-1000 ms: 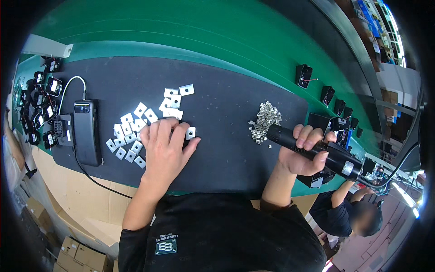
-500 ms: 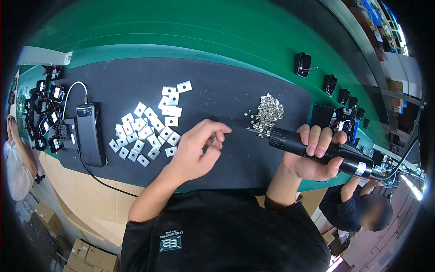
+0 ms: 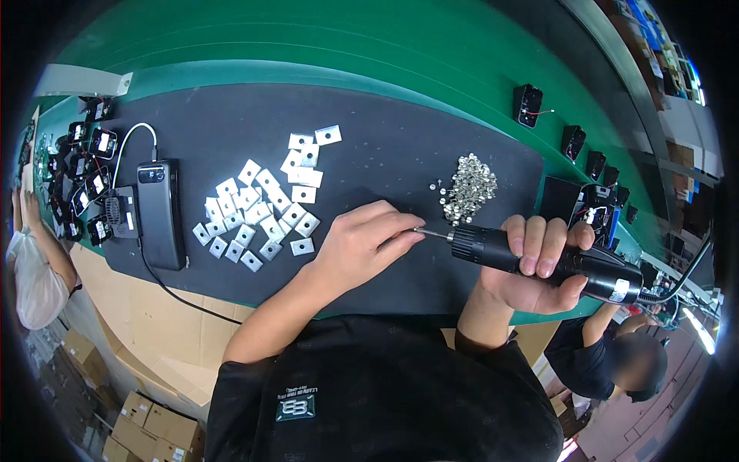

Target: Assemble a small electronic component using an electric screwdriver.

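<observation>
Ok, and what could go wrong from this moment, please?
The left hand has its fingertips at the tip of the bit on the black powered driver in the right hand, so a slip or sudden spin might hurt them. The loose pile of small metal parts lies close to the driver and could scatter if knocked. The black cable passes near the left forearm and might snag.

A dark mat covers much of a green workbench, bearing pale metal plates with holes, a heap of small silvery fasteners and a black phone-shaped device; black cases cluster at the bench's left end.
</observation>
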Motion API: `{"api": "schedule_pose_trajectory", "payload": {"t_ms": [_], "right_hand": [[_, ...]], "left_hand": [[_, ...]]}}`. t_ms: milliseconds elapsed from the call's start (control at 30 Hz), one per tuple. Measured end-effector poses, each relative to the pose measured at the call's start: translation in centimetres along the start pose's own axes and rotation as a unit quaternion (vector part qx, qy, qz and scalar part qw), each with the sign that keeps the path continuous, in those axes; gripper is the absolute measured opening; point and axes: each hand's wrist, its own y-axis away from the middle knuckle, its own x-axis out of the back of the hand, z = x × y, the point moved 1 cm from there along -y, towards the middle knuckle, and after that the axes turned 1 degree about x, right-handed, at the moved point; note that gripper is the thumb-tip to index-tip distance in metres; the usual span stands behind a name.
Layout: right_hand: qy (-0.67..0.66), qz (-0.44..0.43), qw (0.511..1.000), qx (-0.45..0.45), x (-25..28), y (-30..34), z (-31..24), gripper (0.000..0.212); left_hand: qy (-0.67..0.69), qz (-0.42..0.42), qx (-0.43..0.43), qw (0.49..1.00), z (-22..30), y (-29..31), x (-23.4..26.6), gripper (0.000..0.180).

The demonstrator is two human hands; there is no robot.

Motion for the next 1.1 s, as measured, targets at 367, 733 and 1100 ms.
{"api": "schedule_pose_trajectory", "payload": {"t_ms": [367,733,1100], "right_hand": [[0.034,-0.012,0.999,-0.009,-0.3,0.1,0.9,0.042],[0.025,-0.033,0.999,-0.028,0.0,-0.1,1.2,0.050],[0.000,0.015,0.999,-0.041,1.5,1.1,0.6,0.045]], "left_hand": [[-0.032,0.025,-0.046,0.998,-0.6,0.3,0.2,0.017],[-0.033,0.007,-0.052,0.998,-0.7,0.4,0.6,0.020],[-0.136,0.013,-0.002,0.991,-1.2,0.5,4.4,0.011]]}}
